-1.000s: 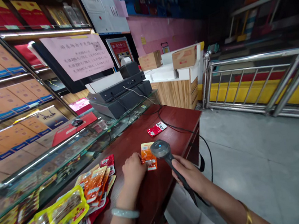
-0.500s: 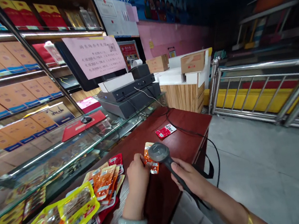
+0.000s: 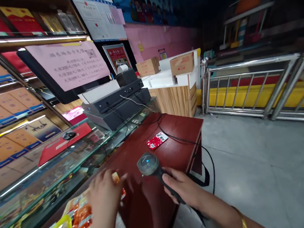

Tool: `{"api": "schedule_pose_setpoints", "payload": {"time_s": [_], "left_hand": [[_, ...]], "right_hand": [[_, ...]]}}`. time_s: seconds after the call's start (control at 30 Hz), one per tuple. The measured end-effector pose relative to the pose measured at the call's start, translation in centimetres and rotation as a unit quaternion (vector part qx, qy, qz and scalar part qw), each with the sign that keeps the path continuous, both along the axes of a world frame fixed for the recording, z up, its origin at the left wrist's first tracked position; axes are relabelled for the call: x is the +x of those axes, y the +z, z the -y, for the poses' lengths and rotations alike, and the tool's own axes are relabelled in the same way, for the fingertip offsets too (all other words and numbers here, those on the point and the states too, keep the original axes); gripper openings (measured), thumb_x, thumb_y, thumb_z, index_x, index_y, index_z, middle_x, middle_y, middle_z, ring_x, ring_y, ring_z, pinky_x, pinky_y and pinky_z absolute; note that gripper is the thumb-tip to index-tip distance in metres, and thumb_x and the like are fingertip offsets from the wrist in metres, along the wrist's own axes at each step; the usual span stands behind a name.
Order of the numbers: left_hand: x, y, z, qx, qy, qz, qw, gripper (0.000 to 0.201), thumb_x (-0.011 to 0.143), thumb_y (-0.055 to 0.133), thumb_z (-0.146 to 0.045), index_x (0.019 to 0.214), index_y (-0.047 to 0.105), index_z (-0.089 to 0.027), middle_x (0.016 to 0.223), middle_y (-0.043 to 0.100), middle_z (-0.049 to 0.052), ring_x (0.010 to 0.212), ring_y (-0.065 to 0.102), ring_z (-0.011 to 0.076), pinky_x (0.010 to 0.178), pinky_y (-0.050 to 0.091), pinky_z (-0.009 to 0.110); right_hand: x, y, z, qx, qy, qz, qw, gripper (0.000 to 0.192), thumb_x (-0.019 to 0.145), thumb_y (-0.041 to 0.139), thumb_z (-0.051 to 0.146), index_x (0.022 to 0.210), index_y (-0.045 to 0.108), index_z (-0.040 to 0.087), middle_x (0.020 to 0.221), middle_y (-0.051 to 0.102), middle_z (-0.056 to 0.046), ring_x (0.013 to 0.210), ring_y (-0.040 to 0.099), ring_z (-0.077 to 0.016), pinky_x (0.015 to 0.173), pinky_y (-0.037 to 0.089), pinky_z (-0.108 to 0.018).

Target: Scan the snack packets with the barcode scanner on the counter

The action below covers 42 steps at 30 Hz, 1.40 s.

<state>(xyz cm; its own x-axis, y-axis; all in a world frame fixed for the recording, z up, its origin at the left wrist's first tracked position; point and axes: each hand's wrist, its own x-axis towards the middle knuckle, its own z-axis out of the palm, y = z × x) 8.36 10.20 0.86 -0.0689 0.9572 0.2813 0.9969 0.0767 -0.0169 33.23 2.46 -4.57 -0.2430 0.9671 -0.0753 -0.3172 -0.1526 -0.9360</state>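
The scanner [image 3: 148, 164] sits in your right hand [image 3: 181, 188], your fingers wrapped tight round its dark handle and its head raised over the middle of the table [image 3: 176, 129], pointing away from you. Its cable [image 3: 197, 143] runs off the table's right edge and back across the top toward the register [image 3: 117, 101] at the far end. Your right forearm comes in low from the bottom right.

Your left hand [image 3: 103, 192] is blurred, just left of the scanner near the table's left edge, fingers spread and pointing forward. An orange packet [image 3: 117, 179] shows at its fingertips; I cannot tell whether you grip it or only touch it. More packets [image 3: 81, 217] lie heaped below that hand at the near left corner.

A red packet [image 3: 157, 141] lies flat toward the far end of the table, well apart from both hands.
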Motion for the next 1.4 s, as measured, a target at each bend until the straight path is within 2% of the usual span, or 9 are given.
{"api": "schedule_pose_setpoints", "payload": {"time_s": [0.23,0.47,0.57,0.67,0.77,0.83,0.97,1.2,1.4], "left_hand": [[13.0,-0.9,-8.1,-0.072,-0.206,0.064,0.974,0.036,0.094,0.057,-0.027,0.129,0.069,-0.024,0.138,0.068,0.011,0.13,0.059,0.0265,0.109,0.042,0.037],[17.8,-1.2,-13.9,-0.167,-0.16,0.048,0.972,0.051,0.065,0.087,-0.035,0.112,0.074,-0.018,0.125,0.071,0.024,0.122,0.063,0.041,0.097,0.049,0.048],[16.4,-1.1,-13.7,-0.198,-0.151,0.075,0.965,0.038,0.066,0.086,-0.035,0.097,0.076,-0.017,0.108,0.077,0.021,0.104,0.073,0.0352,0.085,0.052,0.038],[13.0,-1.3,-11.6,-0.185,-0.148,0.129,0.963,0.029,0.087,0.065,-0.041,0.102,0.074,-0.018,0.101,0.079,0.015,0.091,0.075,0.0258,0.076,0.05,0.031],[8.3,-2.0,-8.3,-0.078,-0.116,0.28,0.95,0.036,0.094,0.05,-0.043,0.109,0.071,-0.017,0.102,0.078,0.013,0.091,0.073,0.0244,0.078,0.051,0.031],[5.1,-2.3,-5.8,0.016,-0.087,0.388,0.918,0.04,0.093,0.05,-0.049,0.109,0.069,-0.017,0.101,0.078,0.011,0.091,0.072,0.0248,0.079,0.052,0.032],[0.2,-2.2,-0.9,0.124,-0.006,0.456,0.881,0.052,0.09,0.046,-0.064,0.103,0.067,-0.018,0.09,0.074,0.008,0.082,0.067,0.0237,0.073,0.052,0.033],[-2.9,-2.0,3.7,0.219,0.02,0.512,0.83,0.05,0.092,0.042,-0.065,0.093,0.062,-0.02,0.081,0.068,0.004,0.074,0.062,0.0197,0.067,0.05,0.03],[-4.2,-2.4,4.2,0.222,0.036,0.495,0.839,0.046,0.097,0.037,-0.059,0.091,0.062,-0.021,0.08,0.067,0.004,0.076,0.062,0.0194,0.067,0.048,0.028]], "right_hand": [[3.8,-0.5,-0.4,-0.016,-0.078,-0.007,0.997,0.083,0.079,0.062,0.082,0.13,0.056,0.016,0.056,0.05,0.01,0.04,0.039,-0.0081,0.041,0.031,-0.022],[5.4,-1.6,-0.4,-0.041,-0.113,-0.003,0.993,0.09,0.077,0.062,0.084,0.133,0.055,0.014,0.054,0.051,0.009,0.039,0.039,-0.0081,0.039,0.03,-0.021],[5.4,-1.5,-0.4,-0.041,-0.111,-0.005,0.993,0.089,0.077,0.063,0.083,0.134,0.055,0.015,0.054,0.05,0.01,0.039,0.039,-0.0082,0.039,0.03,-0.02],[5.0,-1.3,-0.1,-0.032,-0.099,-0.012,0.994,0.085,0.079,0.063,0.082,0.132,0.055,0.015,0.055,0.05,0.009,0.04,0.04,-0.0086,0.04,0.03,-0.021],[3.8,-0.8,0.6,-0.019,-0.079,-0.021,0.997,0.079,0.081,0.062,0.079,0.129,0.057,0.017,0.057,0.05,0.008,0.041,0.04,-0.0089,0.042,0.031,-0.022],[2.6,-0.4,1.4,-0.019,-0.054,-0.027,0.998,0.077,0.082,0.062,0.078,0.129,0.057,0.017,0.058,0.05,0.008,0.043,0.041,-0.0091,0.043,0.032,-0.022],[-0.3,0.3,3.4,-0.009,0.024,-0.021,0.999,0.079,0.082,0.062,0.08,0.128,0.058,0.016,0.059,0.05,0.007,0.045,0.04,-0.0093,0.046,0.032,-0.023],[-5.7,0.4,5.9,-0.014,0.127,-0.033,0.991,0.086,0.08,0.064,0.081,0.136,0.052,0.017,0.06,0.051,0.008,0.045,0.039,-0.0084,0.046,0.031,-0.022],[-8.2,0.6,5.7,0.002,0.124,-0.047,0.991,0.075,0.081,0.065,0.079,0.122,0.059,0.015,0.058,0.051,0.008,0.042,0.039,-0.0076,0.042,0.032,-0.021]]}}
